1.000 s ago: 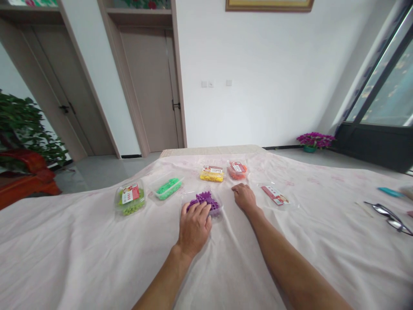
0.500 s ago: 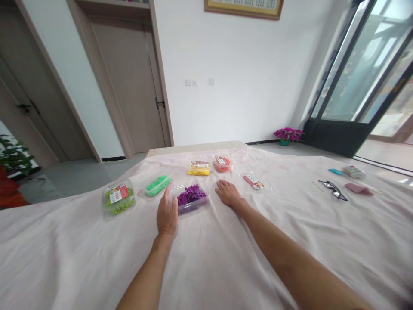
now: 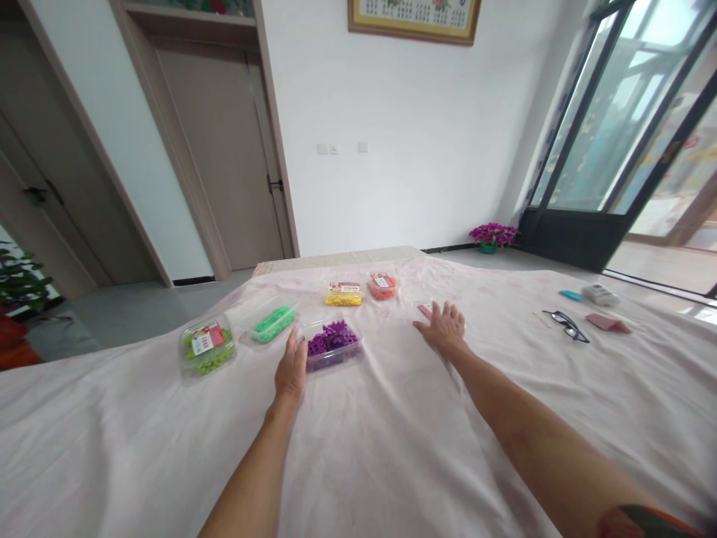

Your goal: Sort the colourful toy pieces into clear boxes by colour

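A clear plastic box of purple interlocking pieces stands uncovered on the cloth. My left hand holds the box at its left wall, fingers along the outside and thumb near the rim. To the right, my right hand is spread over a clear lid with a red and white label, covering most of it. Whether the fingers touch the lid, I cannot tell. Just beyond my left hand lies an uncovered box of green pieces.
Labelled boxes of lime-green, yellow and orange pieces sit farther out on the pale cloth. Glasses, a pink folded cloth, a blue item and a white packet lie at the right.
My right hand has moved right, from the bare cloth beside the purple box to over the labelled lid, its fingers spreading. My left hand stays at the box.
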A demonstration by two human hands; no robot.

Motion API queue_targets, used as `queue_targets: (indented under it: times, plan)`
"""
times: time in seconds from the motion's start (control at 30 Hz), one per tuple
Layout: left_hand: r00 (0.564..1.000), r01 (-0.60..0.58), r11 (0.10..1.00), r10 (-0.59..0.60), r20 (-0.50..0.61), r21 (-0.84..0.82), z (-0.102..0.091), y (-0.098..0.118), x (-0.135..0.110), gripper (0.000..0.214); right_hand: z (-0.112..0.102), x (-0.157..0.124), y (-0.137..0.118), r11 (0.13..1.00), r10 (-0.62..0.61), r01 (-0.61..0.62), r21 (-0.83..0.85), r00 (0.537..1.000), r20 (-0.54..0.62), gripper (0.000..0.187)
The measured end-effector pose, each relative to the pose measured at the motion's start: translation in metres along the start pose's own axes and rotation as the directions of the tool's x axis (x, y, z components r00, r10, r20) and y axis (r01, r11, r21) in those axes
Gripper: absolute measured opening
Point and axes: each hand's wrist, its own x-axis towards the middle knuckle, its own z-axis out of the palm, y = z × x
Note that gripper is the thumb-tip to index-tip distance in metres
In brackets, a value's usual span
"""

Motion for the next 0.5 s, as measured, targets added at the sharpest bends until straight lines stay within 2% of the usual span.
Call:
queue_targets:
  times: [0.1,0.2,0.37,0.5]
  plan:
    - [1.0,-0.031,0.999,0.031,0.004,-0.017,0.001,0.001,0.003,0.059,0.001,0.018,0.02,0.988,0.147,-0.151,0.036,0.984,0.101,0.1]
    - [0.999,-0.027,1.0,0.027,0.027,-0.009,0.001,0.002,0.007,0.059,-0.002,0.029,0.024,0.981,0.168,-0.183,0.057,0.964,0.208,0.094]
    - [0.998,-0.023,0.998,0.026,0.054,-0.059,0.001,0.003,0.009,0.061,-0.009,0.028,0.008,0.982,0.068,-0.103,0.156,0.974,0.217,0.098]
    - [0.997,-0.054,0.997,0.056,0.043,-0.062,0.001,0.002,0.007,0.058,-0.013,0.009,-0.027,0.907,-0.157,0.063,0.417,0.968,0.195,0.094]
